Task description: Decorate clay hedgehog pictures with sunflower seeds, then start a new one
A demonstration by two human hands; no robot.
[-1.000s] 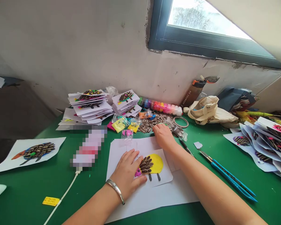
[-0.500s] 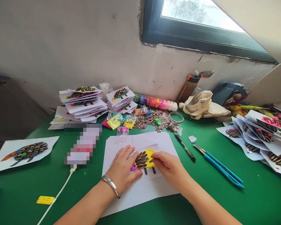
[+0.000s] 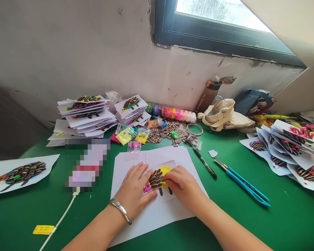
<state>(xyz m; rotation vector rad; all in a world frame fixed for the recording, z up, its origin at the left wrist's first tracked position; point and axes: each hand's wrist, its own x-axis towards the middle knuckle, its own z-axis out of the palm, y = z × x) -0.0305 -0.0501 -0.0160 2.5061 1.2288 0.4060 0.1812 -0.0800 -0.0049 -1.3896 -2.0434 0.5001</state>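
Observation:
A hedgehog picture of yellow clay (image 3: 166,170) lies on a small white card, its left part covered with rows of sunflower seeds (image 3: 155,179). It has a pink clay face (image 3: 147,188) and dark legs. My left hand (image 3: 137,186) rests with fingers spread across the card's left side, beside the face. My right hand (image 3: 181,184) is pinched at the yellow body, right of the seed rows. A sunflower seed showed between its fingertips a moment ago; the fingers now mostly hide it. Under the card lies a stack of white paper (image 3: 136,226).
Loose sunflower seeds (image 3: 159,134) and bagged clay (image 3: 125,136) lie behind the paper. To the right are a pen (image 3: 205,164) and a blue craft knife (image 3: 243,183). Stacks of finished-looking seed pictures (image 3: 87,122) stand back left, more cards (image 3: 285,150) at right. A white cable (image 3: 64,212) runs front left.
My right hand has shifted slightly left, its pinched fingertips closer to the seed rows and down on the yellow clay. My left hand stays on the card. The view has turned slightly.

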